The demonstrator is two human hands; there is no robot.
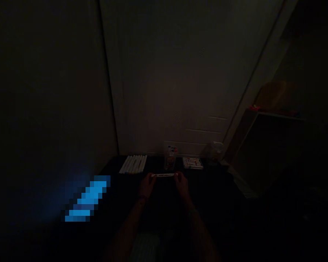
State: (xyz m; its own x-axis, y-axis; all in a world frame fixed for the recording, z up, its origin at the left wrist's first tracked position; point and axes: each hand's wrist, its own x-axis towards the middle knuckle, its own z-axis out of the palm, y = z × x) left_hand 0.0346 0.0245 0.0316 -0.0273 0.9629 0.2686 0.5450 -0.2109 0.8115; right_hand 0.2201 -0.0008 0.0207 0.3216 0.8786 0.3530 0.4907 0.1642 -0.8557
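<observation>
Between my two hands a slim white marker [164, 175] with dark print is held level above the dark table. My left hand [147, 186] pinches its left end, and my right hand [182, 185] grips its right end. Just beyond it stands a clear container [170, 160] with several colour-capped markers upright in it. Farther left lies a row of several white markers [133, 164], side by side. To the right of the container is a flat white set with small coloured marks [192, 163]; the dim light hides what it is.
Another clear container [216, 153] stands at the back right, against the wall [164, 98]. A bright blue, pixelated screen-like patch [89, 199] glows at the left. Beyond the table's right side is a cabinet [262, 142] with things on top. The room is very dark.
</observation>
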